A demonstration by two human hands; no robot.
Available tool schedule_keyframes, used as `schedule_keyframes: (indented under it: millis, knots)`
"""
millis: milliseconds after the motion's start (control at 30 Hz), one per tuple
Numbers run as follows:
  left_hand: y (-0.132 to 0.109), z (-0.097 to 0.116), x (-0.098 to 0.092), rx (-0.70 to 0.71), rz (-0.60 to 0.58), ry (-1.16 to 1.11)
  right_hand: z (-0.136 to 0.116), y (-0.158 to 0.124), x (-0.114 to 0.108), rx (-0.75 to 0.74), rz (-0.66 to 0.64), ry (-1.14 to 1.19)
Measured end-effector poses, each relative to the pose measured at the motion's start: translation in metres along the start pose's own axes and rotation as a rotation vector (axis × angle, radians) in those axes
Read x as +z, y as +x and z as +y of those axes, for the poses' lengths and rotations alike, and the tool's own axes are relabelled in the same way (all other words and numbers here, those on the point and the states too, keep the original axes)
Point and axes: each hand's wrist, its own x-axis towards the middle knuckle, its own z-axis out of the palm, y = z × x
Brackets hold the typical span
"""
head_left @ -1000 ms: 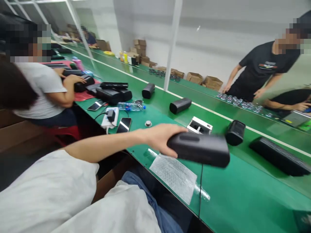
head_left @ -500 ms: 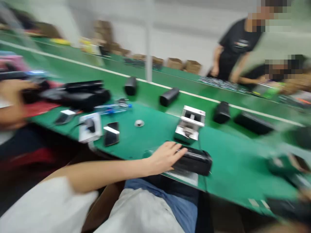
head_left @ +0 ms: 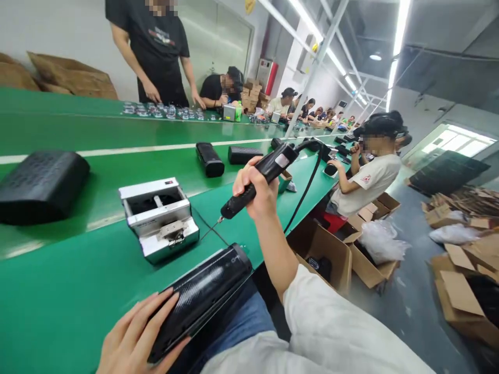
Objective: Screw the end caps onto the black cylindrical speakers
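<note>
A long black speaker (head_left: 206, 291) lies along the near edge of the green belt (head_left: 78, 291). My left hand (head_left: 136, 335) rests on its near end, fingers wrapped over the casing. My right hand (head_left: 255, 195) is raised above the belt, closed round a black electric screwdriver (head_left: 259, 179) whose bit points down and left toward the belt. A black cable (head_left: 306, 184) runs from the screwdriver's rear. A silver metal fixture (head_left: 159, 215) stands just beyond the speaker.
More black speakers (head_left: 39, 184) (head_left: 209, 158) (head_left: 244, 154) lie further out on the belt. A person in black (head_left: 156, 47) stands across it; other workers sit along the line. Open cardboard boxes (head_left: 331, 249) stand on the floor at the right.
The view has swung right. My left hand has set the speaker down at the belt's near edge and still holds it. My right hand has come into view holding the screwdriver.
</note>
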Motion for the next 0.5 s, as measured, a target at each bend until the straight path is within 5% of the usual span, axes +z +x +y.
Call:
schedule_keyframes:
  millis: [300, 500]
  knots:
    - [-0.005, -0.011, -0.004, 0.134, 0.000, -0.092, 0.012, 0.013, 0.028, -0.091, -0.135, -0.044]
    - [-0.010, 0.002, -0.007, 0.059, -0.036, -0.211, 0.012, 0.014, 0.055, -0.197, -0.168, -0.134]
